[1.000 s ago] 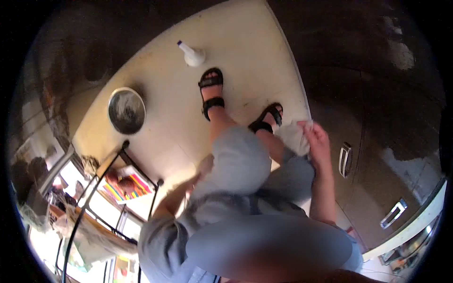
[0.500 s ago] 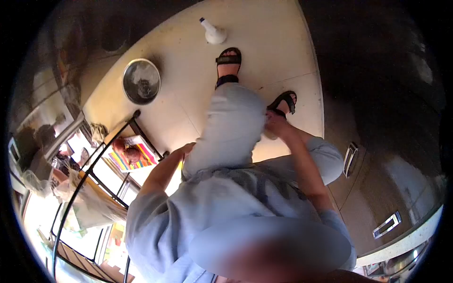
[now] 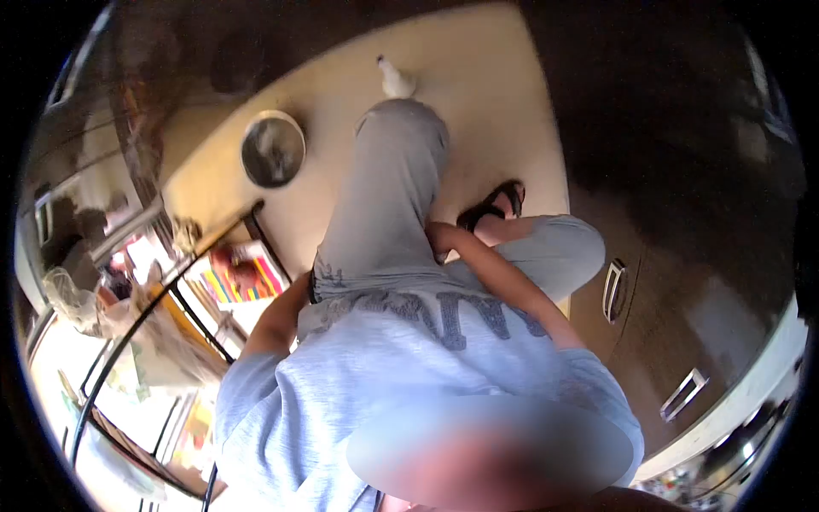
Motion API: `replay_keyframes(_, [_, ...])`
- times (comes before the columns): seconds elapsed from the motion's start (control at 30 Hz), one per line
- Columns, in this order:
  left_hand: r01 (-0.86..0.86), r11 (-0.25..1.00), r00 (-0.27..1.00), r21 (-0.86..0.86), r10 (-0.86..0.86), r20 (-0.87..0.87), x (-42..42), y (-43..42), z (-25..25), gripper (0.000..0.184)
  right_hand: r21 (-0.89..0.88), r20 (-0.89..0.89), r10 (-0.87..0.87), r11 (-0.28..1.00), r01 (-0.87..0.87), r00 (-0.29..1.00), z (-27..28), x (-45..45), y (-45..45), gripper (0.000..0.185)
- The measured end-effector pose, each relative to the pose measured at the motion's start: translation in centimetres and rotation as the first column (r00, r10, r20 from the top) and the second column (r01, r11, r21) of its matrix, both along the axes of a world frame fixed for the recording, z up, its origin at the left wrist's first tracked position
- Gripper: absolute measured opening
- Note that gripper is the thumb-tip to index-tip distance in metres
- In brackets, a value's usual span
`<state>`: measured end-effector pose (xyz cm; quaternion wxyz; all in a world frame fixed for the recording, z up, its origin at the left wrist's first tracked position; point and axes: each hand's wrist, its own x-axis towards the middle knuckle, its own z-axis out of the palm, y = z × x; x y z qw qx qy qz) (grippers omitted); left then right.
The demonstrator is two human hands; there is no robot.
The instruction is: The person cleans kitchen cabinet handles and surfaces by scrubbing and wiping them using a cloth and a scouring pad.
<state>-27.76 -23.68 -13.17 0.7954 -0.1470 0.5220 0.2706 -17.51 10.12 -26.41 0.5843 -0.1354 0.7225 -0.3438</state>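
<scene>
My right hand is curled low against the inner side of my left thigh, above the grey trouser leg. A small pale patch shows under its fingers, but I cannot make out what it is. My left forearm runs down beside the outer side of the same thigh, with the hand hidden behind the leg. Ahead on the light floor lies a white object with a bulbous end and a dark tip. A round metal bowl rests to the left.
A black metal rack stands at the left, near a striped multicoloured surface with reddish-brown round things on it. A translucent plastic bag hangs there. Dark cabinets with metal handles line the right. A black sandal is on my right foot.
My left knee has come up and forward, covering the left foot. My right hand has moved left and slightly down, closer to the thigh. My left hand has slipped out of sight.
</scene>
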Motion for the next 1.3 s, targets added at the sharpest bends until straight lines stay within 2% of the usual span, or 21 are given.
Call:
replay_keyframes(0.03, [-0.003,1.000,0.999,0.027,0.004,-0.037,-0.5,-0.4,-0.6,0.029,0.009,-0.059,-0.020,1.000,0.020,0.998,-1.1,-0.7,-0.5,0.047])
replay_keyframes(0.17, [-0.142,0.986,0.977,0.087,0.154,-0.150,-3.6,-0.8,-3.7,0.029,0.073,-0.314,-0.281,0.945,0.318,0.907,4.9,-3.2,-0.9,0.036])
replay_keyframes(0.27, [-0.351,0.930,0.834,0.108,0.363,-0.415,-6.6,0.7,-6.0,0.029,0.289,-0.260,-0.333,0.869,0.403,0.906,11.5,-5.5,0.4,0.036])
replay_keyframes(0.3, [-0.440,0.883,0.667,0.165,0.444,-0.599,-8.0,1.8,-6.3,0.029,0.435,-0.252,-0.362,0.786,0.440,0.897,13.9,-6.4,0.8,0.035])
replay_keyframes(0.37, [-0.516,0.783,0.252,0.346,0.525,-0.813,-11.0,3.9,-4.4,0.029,0.463,-0.531,-0.344,0.647,0.605,0.774,19.5,-8.0,2.3,0.035])
replay_keyframes(0.4, [-0.484,0.701,0.084,0.524,0.634,-0.769,-12.2,4.8,-1.8,0.029,0.324,-0.675,-0.407,0.586,0.743,0.615,24.6,-8.5,2.2,0.031])
replay_keyframes(0.47, [-0.344,0.570,-0.091,0.746,0.770,-0.631,-14.0,7.6,4.7,0.020,0.011,-0.792,-0.528,0.490,0.872,0.306,31.8,-9.6,2.6,0.030])
replay_keyframes(0.5, [-0.234,0.587,-0.030,0.775,0.792,-0.609,-14.2,9.4,8.9,0.023,-0.147,-0.789,-0.590,0.450,0.881,0.169,33.7,-9.8,3.0,0.032])
replay_keyframes(0.6, [0.167,0.536,0.156,0.828,0.814,-0.559,-12.9,15.5,18.1,0.038,-0.595,-0.368,-0.930,0.229,0.770,-0.007,37.5,-10.7,3.4,0.034])
replay_keyframes(0.67, [0.408,0.427,0.219,0.807,0.813,-0.540,-11.1,19.8,22.6,0.046,-0.627,-0.030,-0.999,0.045,0.778,0.033,40.9,-10.4,3.1,0.034])
replay_keyframes(0.7, [0.340,0.425,0.383,0.839,0.752,-0.536,-10.5,21.0,23.3,0.042,-0.622,0.145,-0.988,-0.050,0.781,0.051,42.1,-10.1,2.8,0.034])
replay_keyframes(0.77, [0.201,0.442,0.667,0.874,0.591,-0.453,-10.2,23.1,24.3,0.034,-0.672,0.067,-0.998,-0.049,0.739,-0.005,43.2,-9.2,3.2,0.033])
replay_keyframes(0.8, [0.148,0.465,0.664,0.873,0.607,-0.436,-10.4,23.9,24.3,0.028,-0.695,0.029,-0.999,-0.045,0.718,-0.035,43.6,-8.7,3.4,0.032])
replay_keyframes(0.87, [0.034,0.512,0.655,0.858,0.638,-0.406,-10.7,25.0,23.8,0.017,-0.660,-0.041,-0.989,-0.078,0.747,-0.140,43.5,-7.3,4.1,0.032])
replay_keyframes(0.97, [0.315,0.417,0.384,0.853,0.765,-0.516,-11.9,26.4,24.7,0.011,-0.569,-0.061,-0.986,-0.095,0.817,-0.157,41.1,-5.8,4.8,0.032])
replay_keyframes(1.0, [0.331,0.456,0.352,0.826,0.752,-0.557,-11.9,26.6,25.3,0.012,-0.536,-0.061,-0.989,-0.083,0.840,-0.137,40.7,-5.6,5.1,0.033])
replay_keyframes(1.1, [0.388,0.544,0.217,0.744,0.731,-0.647,-12.4,27.6,27.4,0.012,-0.456,-0.061,-0.966,-0.196,0.868,-0.250,40.7,-5.9,6.0,0.029])
replay_keyframes(1.13, [0.405,0.554,0.162,0.727,0.739,-0.654,-12.5,28.1,27.7,0.012,-0.540,-0.295,-0.883,-0.160,0.826,-0.364,40.0,-5.8,6.2,0.030])
replay_keyframes(1.2, [0.492,0.588,0.002,0.642,0.737,-0.676,-13.2,29.6,29.4,0.010,-0.674,-0.621,-0.520,-0.026,0.738,-0.586,38.0,-6.6,7.0,0.032])
replay_keyframes(1.27, [0.579,0.632,-0.184,0.516,0.717,-0.672,-13.1,30.8,31.7,0.011,-0.735,-0.246,-0.738,-0.280,0.618,-0.628,38.3,-7.2,6.9,0.039])
replay_keyframes(1.3, [0.645,0.618,-0.184,0.449,0.696,-0.694,-13.0,31.5,32.0,0.021,-0.715,-0.040,-0.788,-0.407,0.569,-0.614,38.6,-7.5,7.0,0.043])
